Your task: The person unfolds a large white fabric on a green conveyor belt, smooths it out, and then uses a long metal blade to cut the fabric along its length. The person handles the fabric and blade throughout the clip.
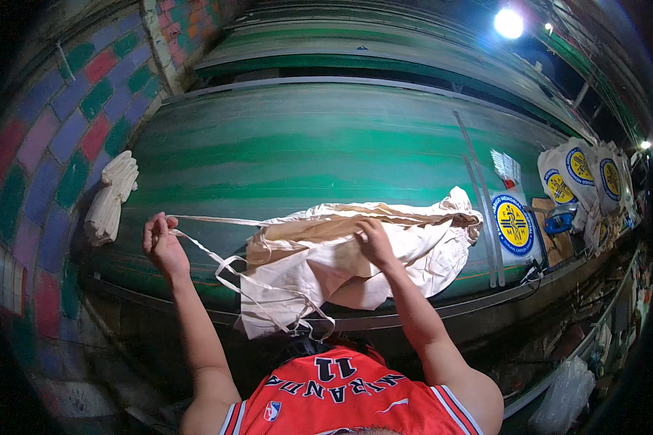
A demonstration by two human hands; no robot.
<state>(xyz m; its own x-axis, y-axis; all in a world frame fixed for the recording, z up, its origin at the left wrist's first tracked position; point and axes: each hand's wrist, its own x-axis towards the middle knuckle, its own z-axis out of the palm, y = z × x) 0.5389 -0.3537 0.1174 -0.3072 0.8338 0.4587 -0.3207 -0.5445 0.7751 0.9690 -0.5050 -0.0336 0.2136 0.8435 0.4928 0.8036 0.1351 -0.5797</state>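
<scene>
A cream cloth bag [326, 268] lies crumpled across the near side of the green table, and its near left corner hangs over the front edge. My left hand [165, 250] is raised left of the bag, its fingers closed on a long thin cloth strap [218, 219]. That strap runs taut from the bag to my fingers. Another strap [228, 262] sags from the same hand and trails in loops over the cloth. With fingers bent, my right hand [375, 243] grips the bag near the middle of its upper edge; the fingertips are partly hidden.
A folded cream cloth stack [111, 197] sits at the table's left edge. Metal strips [479, 206] cross the right side, beside a sheet with a round blue-and-yellow emblem [514, 223]. Printed cloth bags [579, 174] and a blue object [560, 219] lie farther right. A brick wall [72, 138] borders the left.
</scene>
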